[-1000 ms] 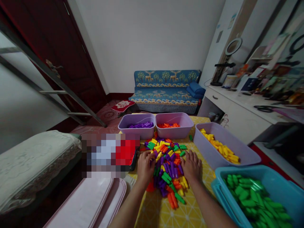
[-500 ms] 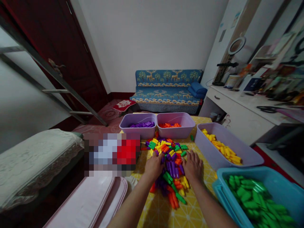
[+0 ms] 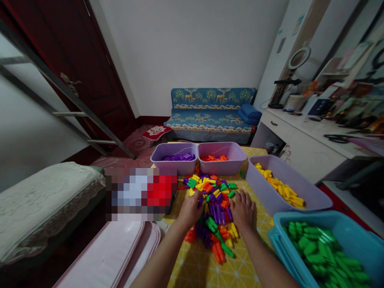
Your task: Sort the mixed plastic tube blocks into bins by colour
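"Two bare arms reach forward over the bench. How are they posed?"

"Both come in from the near edge, palms mostly down. The left hand curls its fingers inward at the pile's left side, a purple piece by the fingertips; I cannot tell whether it is pinched. The right hand lies low with its fingers a little spread, holding nothing that I can see."

"And the pile?"

"Between the hands, loose plastic pieces in purple, orange, yellow and green. It runs from near the wrists to just short of the two far tubs, the left tub with purple pieces and the middle tub with orange ones. The right fingertips are at its right side."

"Where is there room?"

"Yellow patterned cloth lies bare on the near side, between the forearms, and in a strip between the right hand and the long lilac tub of yellow pieces. One green piece sits apart by that tub's far end. The turquoise tub, holding green pieces, bounds the near right. Left of the left hand there's a narrow band of cloth, then a pixelated patch, with pale pink lids nearer."
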{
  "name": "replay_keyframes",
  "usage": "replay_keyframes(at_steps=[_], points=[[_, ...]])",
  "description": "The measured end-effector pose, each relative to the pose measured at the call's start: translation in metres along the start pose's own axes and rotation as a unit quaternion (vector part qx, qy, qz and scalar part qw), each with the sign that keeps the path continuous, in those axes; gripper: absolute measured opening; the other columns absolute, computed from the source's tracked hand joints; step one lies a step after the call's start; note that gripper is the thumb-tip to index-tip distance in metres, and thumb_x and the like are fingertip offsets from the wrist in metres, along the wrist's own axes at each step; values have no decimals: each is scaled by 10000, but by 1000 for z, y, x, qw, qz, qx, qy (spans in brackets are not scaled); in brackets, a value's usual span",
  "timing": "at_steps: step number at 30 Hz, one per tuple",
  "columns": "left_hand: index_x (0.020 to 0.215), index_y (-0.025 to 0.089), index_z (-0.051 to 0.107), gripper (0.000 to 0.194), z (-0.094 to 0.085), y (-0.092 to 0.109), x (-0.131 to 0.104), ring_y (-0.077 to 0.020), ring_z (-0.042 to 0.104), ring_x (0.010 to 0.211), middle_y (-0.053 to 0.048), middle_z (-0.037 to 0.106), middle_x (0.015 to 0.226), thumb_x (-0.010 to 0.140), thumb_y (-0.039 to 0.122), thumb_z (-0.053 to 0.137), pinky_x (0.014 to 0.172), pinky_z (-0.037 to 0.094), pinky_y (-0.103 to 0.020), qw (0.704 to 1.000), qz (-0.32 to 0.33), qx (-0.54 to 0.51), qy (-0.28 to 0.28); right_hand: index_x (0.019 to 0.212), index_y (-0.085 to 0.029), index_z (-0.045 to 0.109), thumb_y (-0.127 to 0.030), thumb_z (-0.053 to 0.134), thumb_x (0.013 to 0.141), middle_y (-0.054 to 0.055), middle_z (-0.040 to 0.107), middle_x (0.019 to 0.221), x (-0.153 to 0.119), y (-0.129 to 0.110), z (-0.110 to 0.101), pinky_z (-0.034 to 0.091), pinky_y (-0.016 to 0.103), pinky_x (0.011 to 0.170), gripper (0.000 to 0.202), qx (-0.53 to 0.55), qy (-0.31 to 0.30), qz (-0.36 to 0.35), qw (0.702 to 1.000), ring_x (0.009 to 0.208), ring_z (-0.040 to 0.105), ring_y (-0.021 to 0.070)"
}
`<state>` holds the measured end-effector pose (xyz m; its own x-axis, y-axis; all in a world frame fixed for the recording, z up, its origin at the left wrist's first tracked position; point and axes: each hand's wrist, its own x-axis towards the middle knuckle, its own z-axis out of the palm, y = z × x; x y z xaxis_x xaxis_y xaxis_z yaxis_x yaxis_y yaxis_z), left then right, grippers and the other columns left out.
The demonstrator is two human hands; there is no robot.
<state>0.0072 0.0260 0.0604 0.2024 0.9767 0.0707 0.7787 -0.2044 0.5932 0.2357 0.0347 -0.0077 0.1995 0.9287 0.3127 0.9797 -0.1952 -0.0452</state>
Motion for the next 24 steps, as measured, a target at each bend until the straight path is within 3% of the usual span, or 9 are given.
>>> replay_keyframes(at_steps=[3, 6, 9, 12, 15, 17, 20, 24], points=[[992, 231, 553, 334, 1, 1, -3, -193, 662, 807, -17, 674, 816, 716, 44, 535, 717, 445, -262, 999, -3, -45, 30, 1357, -165, 512, -367, 360, 968, 137, 431, 1500, -1, 0, 0, 275, 488, 1078, 464, 1, 2, 1, 1000, 1391, 319, 301], [1068, 225, 549, 384, 3, -3, 0, -175, 649, 787, -4, 672, 820, 716, 72, 557, 724, 458, -264, 982, -27, -151, 108, 1358, -160, 511, -370, 366, 965, 144, 431, 1497, -1, 0, -2, 271, 473, 1080, 468, 3, 4, -3, 1000, 1386, 328, 295], [1154, 197, 565, 491, 5, -10, 8, -162, 637, 763, -15, 684, 858, 672, 148, 641, 715, 478, -267, 938, -75, -299, 160, 1355, -156, 516, -369, 363, 966, 143, 433, 1496, -1, 0, -4, 272, 465, 1077, 469, 4, 2, -3, 1000, 1385, 328, 297], [1033, 151, 622, 464, 9, -18, 14, -163, 639, 737, -34, 683, 837, 604, 280, 740, 701, 498, -279, 871, -139, -440, 170, 1355, -158, 515, -363, 363, 966, 141, 443, 1488, 0, 0, -6, 268, 463, 1077, 466, 3, 3, -7, 1000, 1385, 326, 298], [936, 148, 615, 503, 13, -24, 14, -149, 620, 667, -9, 655, 758, 543, 407, 794, 651, 495, -275, 835, -185, -480, 196, 1351, -153, 514, -360, 370, 963, 145, 456, 1477, 0, 0, -6, 272, 459, 1075, 463, 0, 0, -8, 1000, 1378, 335, 291], [899, 161, 595, 477, 14, -26, 10, -141, 608, 641, 7, 639, 736, 543, 410, 792, 624, 484, -264, 844, -194, -451, 217, 1353, -154, 511, -362, 367, 963, 143, 447, 1484, -1, 0, -6, 272, 464, 1075, 465, -2, 2, -8, 1000, 1376, 335, 292], [872, 181, 577, 328, 12, -23, 4, -143, 615, 667, 16, 641, 737, 614, 295, 745, 648, 471, -249, 896, -150, -352, 224, 1358, -161, 506, -362, 362, 964, 137, 437, 1492, -1, 1, -4, 274, 465, 1074, 465, -3, 8, -8, 1000, 1378, 331, 291], [835, 207, 610, 170, 4, -17, -1, -155, 633, 705, 13, 679, 751, 695, 179, 701, 670, 440, -240, 963, -95, -187, 172, 1353, -163, 512, -356, 364, 963, 136, 434, 1494, -1, 1, -1, 278, 461, 1074, 459, -2, 11, -11, 1000, 1383, 327, 288]])
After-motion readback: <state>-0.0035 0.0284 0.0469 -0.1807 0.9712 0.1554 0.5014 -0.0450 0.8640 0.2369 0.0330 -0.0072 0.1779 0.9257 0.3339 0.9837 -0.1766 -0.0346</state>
